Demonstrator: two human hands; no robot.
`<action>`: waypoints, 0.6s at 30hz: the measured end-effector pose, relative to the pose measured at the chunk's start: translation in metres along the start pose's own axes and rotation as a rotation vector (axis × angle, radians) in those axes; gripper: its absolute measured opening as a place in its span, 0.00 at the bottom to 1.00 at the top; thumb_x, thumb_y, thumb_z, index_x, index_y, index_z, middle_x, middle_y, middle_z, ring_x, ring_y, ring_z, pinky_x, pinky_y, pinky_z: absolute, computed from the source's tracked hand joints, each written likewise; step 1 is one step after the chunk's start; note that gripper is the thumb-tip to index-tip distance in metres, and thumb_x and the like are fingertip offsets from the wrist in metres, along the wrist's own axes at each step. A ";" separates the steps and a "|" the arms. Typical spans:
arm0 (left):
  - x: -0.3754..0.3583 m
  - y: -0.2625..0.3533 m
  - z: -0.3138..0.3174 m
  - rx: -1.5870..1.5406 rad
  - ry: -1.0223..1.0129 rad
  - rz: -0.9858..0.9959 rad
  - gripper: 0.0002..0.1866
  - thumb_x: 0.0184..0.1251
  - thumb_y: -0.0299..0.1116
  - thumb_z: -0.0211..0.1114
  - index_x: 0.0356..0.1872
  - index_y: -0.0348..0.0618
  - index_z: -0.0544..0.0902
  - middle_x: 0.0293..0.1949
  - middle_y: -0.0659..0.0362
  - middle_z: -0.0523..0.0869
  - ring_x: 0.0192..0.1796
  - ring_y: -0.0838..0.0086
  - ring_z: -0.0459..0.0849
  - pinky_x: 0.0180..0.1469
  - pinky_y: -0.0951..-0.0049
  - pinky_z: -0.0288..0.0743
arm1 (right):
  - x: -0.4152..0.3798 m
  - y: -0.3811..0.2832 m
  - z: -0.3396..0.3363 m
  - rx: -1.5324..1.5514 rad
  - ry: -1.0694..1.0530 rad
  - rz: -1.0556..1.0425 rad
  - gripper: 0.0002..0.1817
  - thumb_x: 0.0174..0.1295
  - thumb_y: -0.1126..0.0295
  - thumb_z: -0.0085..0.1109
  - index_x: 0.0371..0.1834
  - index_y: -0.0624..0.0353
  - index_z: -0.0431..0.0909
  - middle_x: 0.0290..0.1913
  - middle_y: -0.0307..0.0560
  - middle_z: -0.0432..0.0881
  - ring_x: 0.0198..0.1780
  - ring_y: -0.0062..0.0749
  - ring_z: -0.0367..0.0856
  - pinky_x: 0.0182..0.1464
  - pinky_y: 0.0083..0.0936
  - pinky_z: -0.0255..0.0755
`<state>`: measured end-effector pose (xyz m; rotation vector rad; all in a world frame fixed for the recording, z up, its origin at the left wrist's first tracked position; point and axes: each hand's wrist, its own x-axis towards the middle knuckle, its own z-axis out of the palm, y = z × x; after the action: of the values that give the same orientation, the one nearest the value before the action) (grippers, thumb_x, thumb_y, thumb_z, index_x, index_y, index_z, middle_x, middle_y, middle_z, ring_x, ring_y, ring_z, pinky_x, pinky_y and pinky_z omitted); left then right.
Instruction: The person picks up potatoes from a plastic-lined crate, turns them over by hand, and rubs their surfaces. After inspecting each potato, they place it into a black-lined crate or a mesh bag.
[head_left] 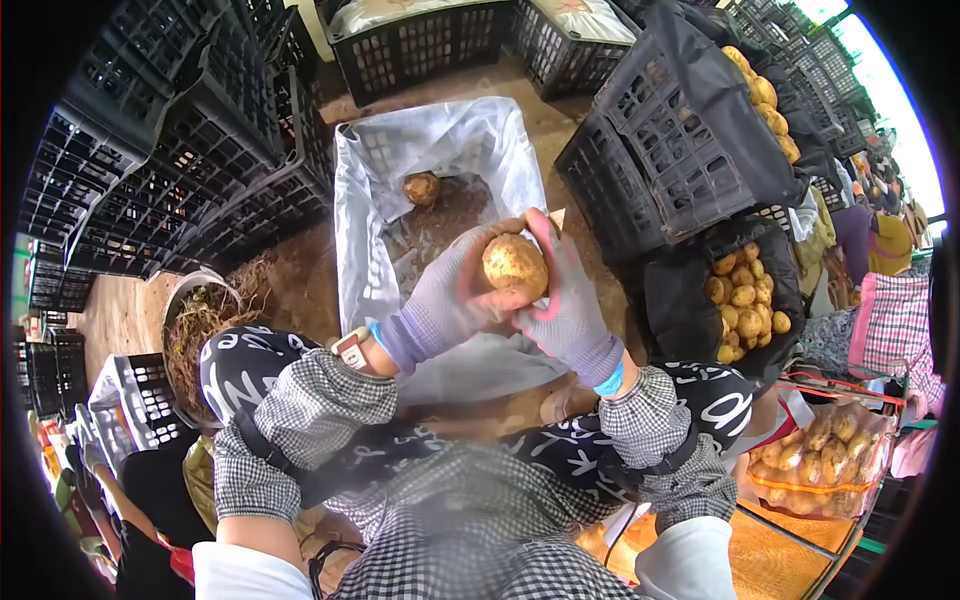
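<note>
Both gloved hands are together over the lined crate, around one round, soil-specked potato (515,264). My left hand (445,292) closes on it from the left, thumb along its lower side. Against its right side, my right hand (572,318) is closed as well, fingers curled over the top. A small pale piece (557,217) pokes out by the right fingertips; its kind cannot be made out. Below the hands is the crate with a white plastic liner (362,215). Another brown potato (421,188) lies inside it, on loose soil.
Stacked black crates (190,160) stand at left. A bucket of dry roots (203,320) is by the left knee. Tilted at right is a black crate (670,130), with a dark-lined crate of potatoes (745,300) below. A bag of potatoes (815,455) sits lower right. Other people are nearby.
</note>
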<state>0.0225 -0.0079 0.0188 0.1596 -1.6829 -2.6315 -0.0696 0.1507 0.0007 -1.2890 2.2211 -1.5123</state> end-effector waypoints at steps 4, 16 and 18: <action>0.002 -0.008 -0.026 0.884 0.056 0.255 0.35 0.66 0.48 0.72 0.66 0.35 0.71 0.54 0.55 0.81 0.53 0.72 0.84 0.53 0.74 0.81 | -0.004 0.001 0.009 0.108 -0.107 0.004 0.48 0.49 0.78 0.72 0.77 0.62 0.59 0.70 0.56 0.68 0.71 0.45 0.69 0.72 0.34 0.62; 0.009 -0.008 -0.019 -0.069 -0.043 0.058 0.49 0.57 0.24 0.77 0.77 0.40 0.55 0.66 0.55 0.73 0.66 0.71 0.75 0.68 0.68 0.73 | 0.007 0.008 -0.030 0.323 0.050 0.150 0.33 0.70 0.78 0.52 0.79 0.60 0.57 0.75 0.55 0.65 0.75 0.37 0.64 0.70 0.28 0.64; 0.009 -0.008 -0.021 0.012 -0.009 0.112 0.49 0.56 0.20 0.77 0.77 0.41 0.55 0.66 0.55 0.72 0.66 0.70 0.75 0.68 0.67 0.72 | 0.004 0.003 -0.032 0.156 0.096 0.118 0.31 0.73 0.78 0.47 0.79 0.59 0.57 0.69 0.53 0.71 0.64 0.29 0.74 0.60 0.23 0.71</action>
<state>0.0158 -0.0245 0.0020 0.0517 -1.6590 -2.5457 -0.0920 0.1703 0.0147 -1.0428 2.1426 -1.6968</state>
